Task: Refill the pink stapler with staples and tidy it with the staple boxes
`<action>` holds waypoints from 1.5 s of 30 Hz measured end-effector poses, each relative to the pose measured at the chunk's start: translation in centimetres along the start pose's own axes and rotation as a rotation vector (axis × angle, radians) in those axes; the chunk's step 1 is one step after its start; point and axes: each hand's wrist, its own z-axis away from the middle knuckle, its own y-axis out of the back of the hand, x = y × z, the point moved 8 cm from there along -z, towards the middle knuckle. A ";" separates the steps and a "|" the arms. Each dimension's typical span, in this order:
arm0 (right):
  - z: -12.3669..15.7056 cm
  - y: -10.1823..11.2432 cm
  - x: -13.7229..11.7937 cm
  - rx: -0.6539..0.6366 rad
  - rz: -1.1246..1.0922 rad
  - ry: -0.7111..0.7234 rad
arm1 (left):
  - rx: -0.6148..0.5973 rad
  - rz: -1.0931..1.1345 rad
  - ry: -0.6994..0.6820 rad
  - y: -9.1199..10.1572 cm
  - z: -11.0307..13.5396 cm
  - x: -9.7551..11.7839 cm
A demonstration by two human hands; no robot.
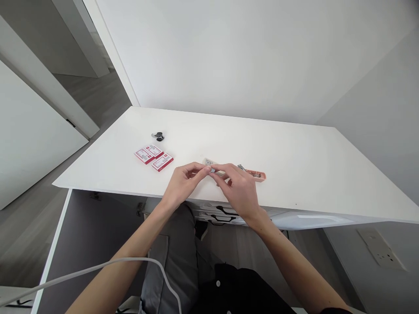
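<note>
My left hand [185,181] and my right hand [238,187] meet above the front of the white tabletop. Thumbs and fingertips of both pinch a small silvery piece [213,170] that looks like a strip of staples. Partly hidden behind the fingers is a small cream-coloured tray or box [208,162] with fine metallic bits in it. A peach-coloured stapler [258,175] lies just beyond my right hand, which covers part of it; metal parts show along it. Left of my hands are three red-and-white small boxes [163,162], flat on the table.
A black staple remover or clip [158,136] sits behind the boxes. The white tabletop [310,170] ends at a wall behind. Below its front edge are drawers with black handles [225,211] and an open compartment. A white cable [131,259] crosses at lower left.
</note>
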 end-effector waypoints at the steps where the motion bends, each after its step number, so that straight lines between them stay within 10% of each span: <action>1: 0.1 0.4 0.3 0.007 0.002 -0.001 | -0.009 -0.025 -0.006 -0.3 -0.1 0.0; 9: 0.5 6.5 4.6 0.197 0.016 -0.101 | 0.031 -0.672 -0.474 -1.1 -0.1 0.7; 14: 0.6 8.7 7.3 0.237 0.068 -0.130 | -0.076 -0.860 -0.531 -0.8 -0.5 -1.2; 32: 2.0 7.0 8.7 0.162 0.020 -0.192 | -0.227 -0.932 -0.591 -1.7 -5.2 -1.0; 45: 1.6 6.6 9.3 0.132 -0.060 -0.217 | -0.193 -1.075 -0.586 -0.7 -2.9 -2.8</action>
